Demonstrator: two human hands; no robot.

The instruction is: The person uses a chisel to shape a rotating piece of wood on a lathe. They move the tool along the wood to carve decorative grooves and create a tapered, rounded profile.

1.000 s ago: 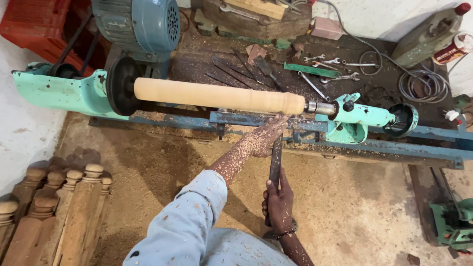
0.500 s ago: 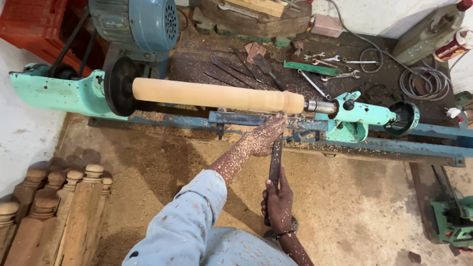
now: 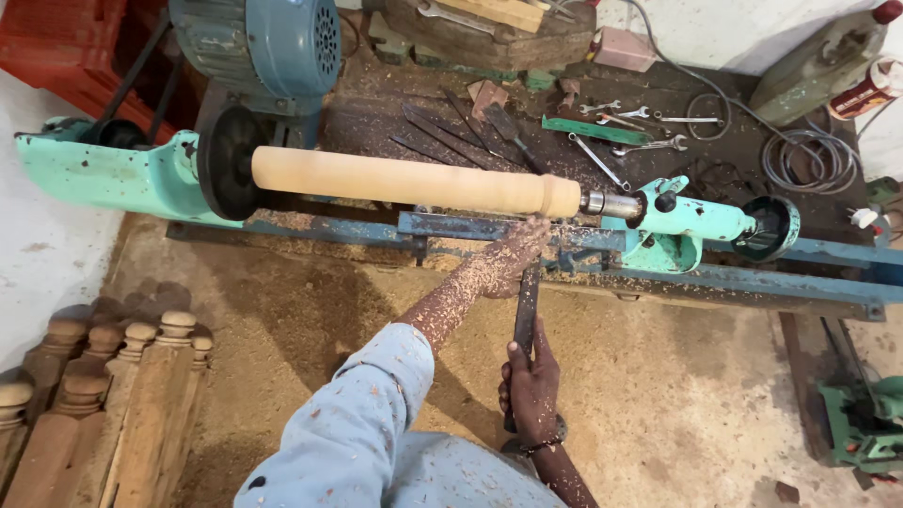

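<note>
Wood lathe low on the floor, green headstock (image 3: pixel 103 174) at one end, green tailstock (image 3: pixel 691 221) at the other. Between them a pale round wooden post (image 3: pixel 414 182), level, pinned at both ends; a bead and groove show near the tailstock end.

Left hand (image 3: pixel 513 259), coated in sawdust, sits just under that end of the post, fingers curled over the front of a long dark chisel (image 3: pixel 525 310) where it crosses the blue tool rest (image 3: pixel 470 226). Right hand (image 3: pixel 534 381) lower down, fingers wrapped shut around the chisel's back end, near the person's body.

Handling, as I judge it: the chisel is stiff steel, fairly heavy, and its dusty shank looks slippery. 2 holds suit it, 1 forward pressing it down on the rest, 1 far back for leverage. The post looks solid and rigid, but the fresh surface would mark easily.

Sawdust (image 3: pixel 310 310) thick on the floor. Spanners (image 3: pixel 649 118) and spare chisels (image 3: pixel 451 132) lie behind the bed. Finished turned legs (image 3: pixel 113 376) stacked at the left.
</note>
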